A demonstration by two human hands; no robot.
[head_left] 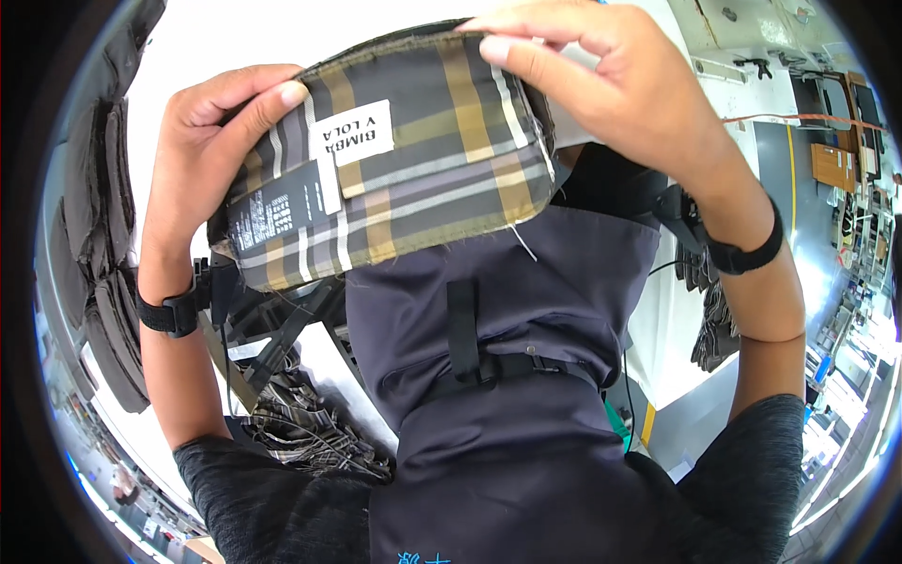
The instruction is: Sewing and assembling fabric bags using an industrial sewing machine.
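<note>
My left hand [211, 132] grips the upper left edge of a plaid fabric piece [442, 160] in olive, tan, grey and white, shaped like a rounded pouch, thumb on its face. My right hand [611, 94] holds its upper right edge, thumb on top and some fingers hidden behind. A white sewn label [362, 127] and a dark label [272, 211] sit on its left half. A loose white thread [521, 240] hangs from the lower edge. The piece is held up, tilted, above my dark apron [498, 423].
A white worktable [188, 42] lies beyond my hands. Stacked dark padded pieces [108, 254] line the left. Crumpled plaid fabric [310, 432] lies low left; more plaid pieces [714, 329] hang at right. An orange cord [799, 120] crosses near wooden cabinets [832, 167].
</note>
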